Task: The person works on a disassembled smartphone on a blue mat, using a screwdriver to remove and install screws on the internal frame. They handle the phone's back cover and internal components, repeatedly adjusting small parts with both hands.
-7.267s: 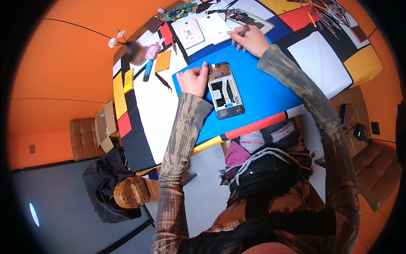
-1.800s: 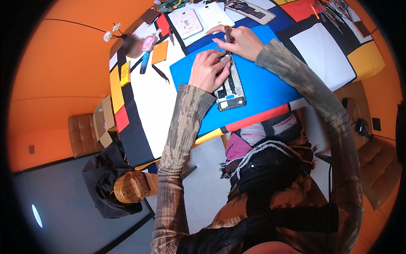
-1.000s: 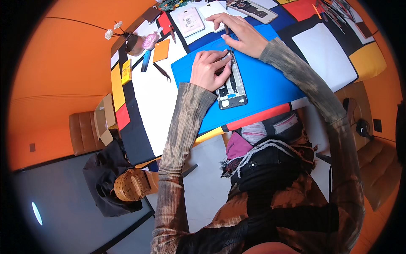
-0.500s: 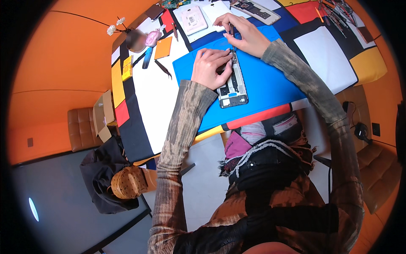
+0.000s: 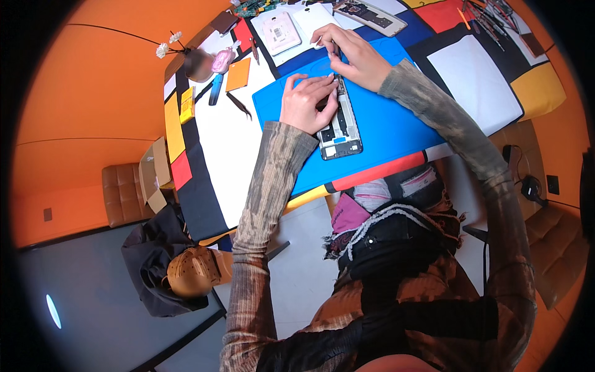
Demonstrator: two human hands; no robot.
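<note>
Hands, left [image 5: 308, 102] and right [image 5: 352, 53], hide opened phone's [image 5: 341, 127] top end; grip unclear.

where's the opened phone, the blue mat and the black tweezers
opened phone [image 5: 339, 135]: head view, lower exposed part of its inside
blue mat [image 5: 384, 127]: head view, bare stretch right of the phone
black tweezers [image 5: 238, 105]: head view, middle of the legs

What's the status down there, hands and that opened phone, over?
Left hand rests on opened phone, pinning it to blue mat. Right hand pinches at phone's top end; what it grips, too small to tell. Nothing blocking; black tweezers lie apart.
</note>
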